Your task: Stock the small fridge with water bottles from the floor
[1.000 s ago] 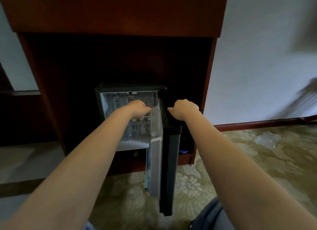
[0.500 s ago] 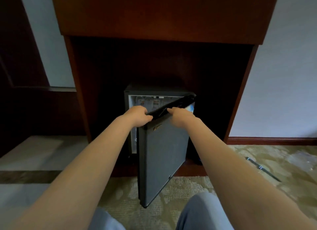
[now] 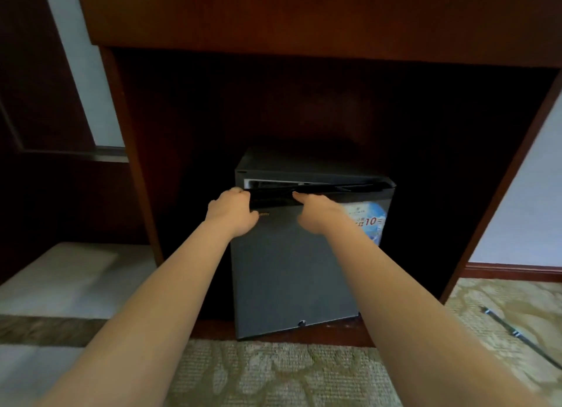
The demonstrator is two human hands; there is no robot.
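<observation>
Small fridge point(image 3: 304, 163) in the dark recess of a polished wooden cabinet point(image 3: 273, 17); its door point(image 3: 292, 273) stands a narrow gap short of closed at the left edge. The left hand point(image 3: 232, 210) curls its fingers round the door's upper left corner. The right hand point(image 3: 317, 212) lays straight fingers on the glossy black top strip and holds nothing. An even push from both hands should seat the seal. The door is flat, matt grey metal with a blue sticker point(image 3: 369, 221). The carpet point(image 3: 273, 373) is pale and patterned. No water bottles are in view.
</observation>
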